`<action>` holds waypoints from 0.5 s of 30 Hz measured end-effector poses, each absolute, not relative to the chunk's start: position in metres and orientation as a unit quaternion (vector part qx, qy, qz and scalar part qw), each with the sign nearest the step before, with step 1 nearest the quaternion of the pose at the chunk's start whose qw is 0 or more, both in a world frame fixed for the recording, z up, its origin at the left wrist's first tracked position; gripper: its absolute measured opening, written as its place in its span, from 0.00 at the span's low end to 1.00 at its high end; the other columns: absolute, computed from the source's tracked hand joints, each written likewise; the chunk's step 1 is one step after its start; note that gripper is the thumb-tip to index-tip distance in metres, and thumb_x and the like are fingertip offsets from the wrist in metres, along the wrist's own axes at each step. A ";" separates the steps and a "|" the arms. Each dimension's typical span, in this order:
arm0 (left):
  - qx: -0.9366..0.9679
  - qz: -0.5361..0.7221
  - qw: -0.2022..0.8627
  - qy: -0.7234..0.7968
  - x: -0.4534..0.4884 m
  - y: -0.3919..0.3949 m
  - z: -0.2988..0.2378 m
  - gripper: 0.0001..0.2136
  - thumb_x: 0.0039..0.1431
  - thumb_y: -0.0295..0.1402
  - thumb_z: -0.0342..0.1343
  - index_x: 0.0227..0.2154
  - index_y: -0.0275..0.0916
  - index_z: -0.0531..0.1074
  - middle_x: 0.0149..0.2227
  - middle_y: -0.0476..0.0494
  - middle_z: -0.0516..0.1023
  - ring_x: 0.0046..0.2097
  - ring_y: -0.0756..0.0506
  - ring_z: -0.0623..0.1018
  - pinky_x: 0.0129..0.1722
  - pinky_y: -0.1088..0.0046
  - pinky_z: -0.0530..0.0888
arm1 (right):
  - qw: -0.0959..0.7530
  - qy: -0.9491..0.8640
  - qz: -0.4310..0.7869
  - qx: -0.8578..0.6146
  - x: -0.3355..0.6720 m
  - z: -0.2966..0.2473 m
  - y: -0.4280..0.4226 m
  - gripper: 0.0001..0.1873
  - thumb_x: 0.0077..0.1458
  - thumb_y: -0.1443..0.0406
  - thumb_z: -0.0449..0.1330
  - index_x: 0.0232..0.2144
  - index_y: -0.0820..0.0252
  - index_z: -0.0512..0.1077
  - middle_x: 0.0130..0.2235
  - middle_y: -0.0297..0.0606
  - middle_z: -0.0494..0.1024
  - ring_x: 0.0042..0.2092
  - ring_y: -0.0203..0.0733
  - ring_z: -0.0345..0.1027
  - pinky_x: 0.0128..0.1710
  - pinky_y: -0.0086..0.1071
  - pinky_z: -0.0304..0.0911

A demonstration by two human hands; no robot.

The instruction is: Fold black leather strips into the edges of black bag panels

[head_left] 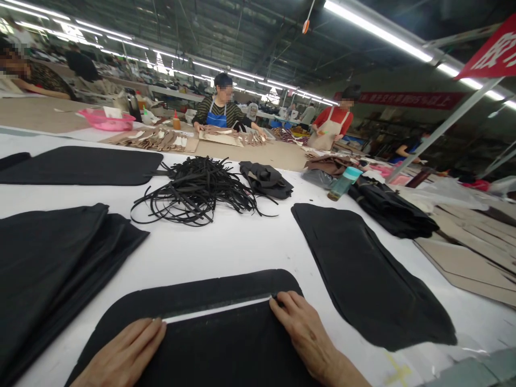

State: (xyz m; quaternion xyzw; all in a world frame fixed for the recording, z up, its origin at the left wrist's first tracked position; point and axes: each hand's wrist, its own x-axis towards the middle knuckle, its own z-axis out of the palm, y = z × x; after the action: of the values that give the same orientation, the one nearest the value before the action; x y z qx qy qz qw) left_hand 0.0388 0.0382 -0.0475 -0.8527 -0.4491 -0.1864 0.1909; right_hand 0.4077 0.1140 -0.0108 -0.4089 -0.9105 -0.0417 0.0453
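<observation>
A black fabric panel [193,344] with rounded corners lies on the white table [242,242] right in front of me. A thin pale strip [217,309] runs across it. My left hand [124,352] lies flat on the panel, fingertips at the strip's left end. My right hand [302,328] rests flat with its fingertips at the strip's right end. Both hands have their fingers stretched out and hold nothing.
A second black panel [371,274] lies to the right, folded black cloth [52,269] to the left, another panel [80,165] far left. A tangle of black strips [197,191], a dark bundle [266,180] and a teal-capped bottle [342,184] sit farther back. Cardboard sheets [471,252] lie right. Other workers stand at tables beyond.
</observation>
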 end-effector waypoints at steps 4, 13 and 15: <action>-0.871 -0.136 0.112 -0.459 0.048 0.034 -0.014 0.24 0.49 0.16 0.40 0.47 0.40 0.66 0.44 0.46 0.74 0.46 0.47 0.71 0.50 0.74 0.67 | 0.064 -0.911 -0.076 -0.401 0.409 -0.016 0.115 0.24 0.50 0.78 0.49 0.48 0.60 0.67 0.42 0.43 0.71 0.41 0.46 0.65 0.38 0.36 0.67; -0.850 -0.056 -0.018 -0.524 0.044 0.029 -0.004 0.19 0.54 0.19 0.43 0.50 0.33 0.62 0.46 0.39 0.71 0.47 0.44 0.69 0.50 0.67 0.68 | 0.136 -0.917 -0.145 -0.346 0.428 -0.039 0.125 0.26 0.47 0.78 0.46 0.47 0.58 0.70 0.42 0.42 0.73 0.40 0.42 0.69 0.37 0.29 0.70; -0.853 -0.073 -0.009 -0.516 0.039 0.029 -0.006 0.18 0.56 0.20 0.43 0.50 0.34 0.63 0.45 0.38 0.71 0.48 0.44 0.69 0.50 0.67 0.68 | 0.135 -0.916 -0.149 -0.349 0.430 -0.042 0.126 0.27 0.47 0.78 0.46 0.47 0.57 0.70 0.42 0.41 0.74 0.40 0.42 0.69 0.37 0.29 0.70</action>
State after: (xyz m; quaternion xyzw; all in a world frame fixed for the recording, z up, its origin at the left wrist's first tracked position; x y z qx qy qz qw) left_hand 0.0390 0.0286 -0.0060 -0.8535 -0.5159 -0.0726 -0.0091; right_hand 0.4303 0.1257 -0.0420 -0.3487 -0.9155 -0.1486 0.1349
